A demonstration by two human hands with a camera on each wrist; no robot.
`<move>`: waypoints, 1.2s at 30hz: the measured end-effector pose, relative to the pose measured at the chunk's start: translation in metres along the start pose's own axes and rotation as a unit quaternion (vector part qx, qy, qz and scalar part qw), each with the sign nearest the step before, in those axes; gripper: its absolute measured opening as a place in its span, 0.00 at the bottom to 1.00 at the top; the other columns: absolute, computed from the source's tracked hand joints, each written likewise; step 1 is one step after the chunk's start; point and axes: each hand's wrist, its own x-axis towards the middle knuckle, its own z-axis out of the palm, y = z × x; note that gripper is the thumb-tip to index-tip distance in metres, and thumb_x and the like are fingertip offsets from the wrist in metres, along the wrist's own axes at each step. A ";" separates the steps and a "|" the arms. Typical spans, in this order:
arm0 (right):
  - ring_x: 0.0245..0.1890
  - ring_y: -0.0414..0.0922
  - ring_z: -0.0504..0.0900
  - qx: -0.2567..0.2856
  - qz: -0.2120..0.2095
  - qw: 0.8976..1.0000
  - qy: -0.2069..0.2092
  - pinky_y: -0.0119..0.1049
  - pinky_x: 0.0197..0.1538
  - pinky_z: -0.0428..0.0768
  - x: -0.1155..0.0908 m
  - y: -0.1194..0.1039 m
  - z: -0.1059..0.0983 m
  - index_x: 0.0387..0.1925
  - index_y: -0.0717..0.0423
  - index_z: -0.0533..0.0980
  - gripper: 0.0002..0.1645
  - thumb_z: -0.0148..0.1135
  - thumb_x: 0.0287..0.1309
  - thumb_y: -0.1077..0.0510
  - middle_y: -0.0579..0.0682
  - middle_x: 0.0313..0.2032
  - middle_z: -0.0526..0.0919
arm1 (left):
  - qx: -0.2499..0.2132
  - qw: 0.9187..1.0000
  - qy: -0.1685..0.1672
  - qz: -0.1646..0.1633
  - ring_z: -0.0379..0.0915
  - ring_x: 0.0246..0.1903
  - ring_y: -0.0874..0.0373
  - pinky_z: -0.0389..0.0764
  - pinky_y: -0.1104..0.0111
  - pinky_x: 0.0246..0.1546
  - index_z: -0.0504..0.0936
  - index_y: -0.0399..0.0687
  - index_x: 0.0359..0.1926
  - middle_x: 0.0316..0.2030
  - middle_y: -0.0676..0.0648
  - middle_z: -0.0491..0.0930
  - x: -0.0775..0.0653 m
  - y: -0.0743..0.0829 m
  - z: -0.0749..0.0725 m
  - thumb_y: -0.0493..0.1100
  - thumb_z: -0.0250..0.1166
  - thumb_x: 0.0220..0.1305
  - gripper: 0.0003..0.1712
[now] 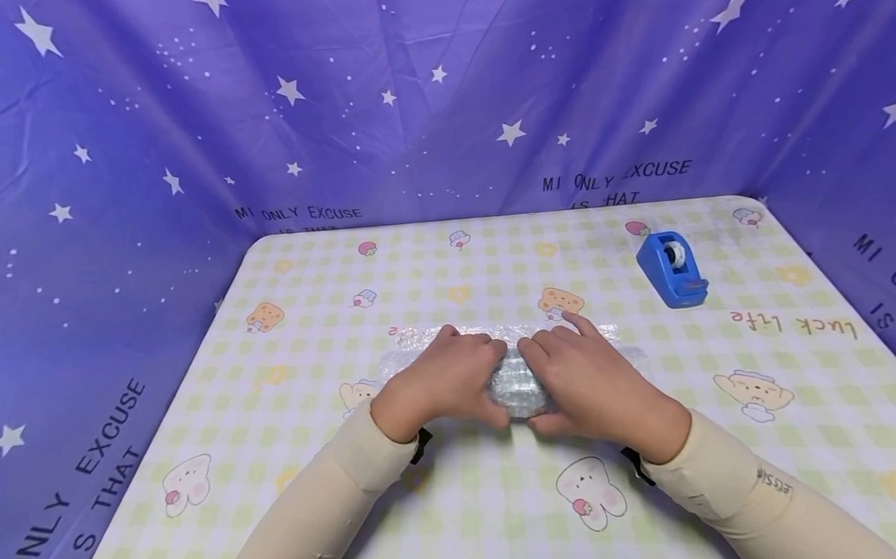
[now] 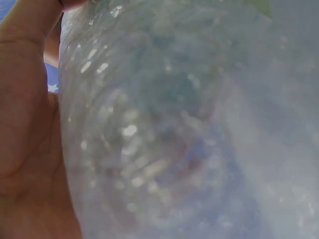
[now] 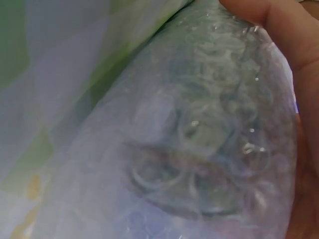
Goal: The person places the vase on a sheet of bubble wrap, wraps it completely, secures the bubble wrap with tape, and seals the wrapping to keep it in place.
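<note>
A roll of clear bubble wrap lies on the table between both hands, with something inside that I cannot make out. My left hand grips its left part, thumb on the near side and fingers over the top. On the right part, my right hand holds it the same way, with one finger lifted away. A flat stretch of the wrap shows beyond the hands. The left wrist view is filled by the layered bubble wrap. Through the wrap in the right wrist view, a dark curved edge shows faintly.
A blue tape dispenser with a roll of tape stands at the back right of the table. The table has a checked cover with printed cartoon figures. Purple star-patterned curtains hang behind it and at both sides.
</note>
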 end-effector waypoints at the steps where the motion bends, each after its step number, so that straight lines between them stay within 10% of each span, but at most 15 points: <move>1: 0.45 0.53 0.83 0.001 0.000 1.000 -0.001 0.64 0.69 0.66 0.000 0.000 0.000 0.52 0.60 0.76 0.48 0.79 0.33 0.34 0.52 0.41 0.83 | 0.001 1.000 -0.001 0.001 0.74 0.32 0.64 0.74 0.57 0.44 0.76 0.55 0.39 0.32 0.58 0.78 -0.001 0.000 0.000 0.63 0.74 0.43 0.28; 23: 0.39 0.51 0.83 0.017 -0.004 1.000 -0.002 0.63 0.64 0.72 0.000 0.000 -0.001 0.48 0.58 0.77 0.44 0.77 0.33 0.34 0.50 0.36 0.82 | 0.080 0.997 0.008 -0.006 0.77 0.37 0.57 0.72 0.56 0.48 0.77 0.51 0.43 0.35 0.56 0.78 -0.008 0.010 -0.005 0.69 0.74 0.42 0.35; 36: 0.40 0.49 0.82 0.031 -0.004 1.000 -0.005 0.63 0.63 0.73 0.000 0.002 0.000 0.47 0.57 0.77 0.43 0.75 0.32 0.34 0.48 0.35 0.82 | 0.184 0.978 0.093 -0.011 0.75 0.33 0.56 0.71 0.59 0.42 0.76 0.50 0.38 0.31 0.54 0.77 -0.013 0.026 -0.005 0.77 0.77 0.33 0.43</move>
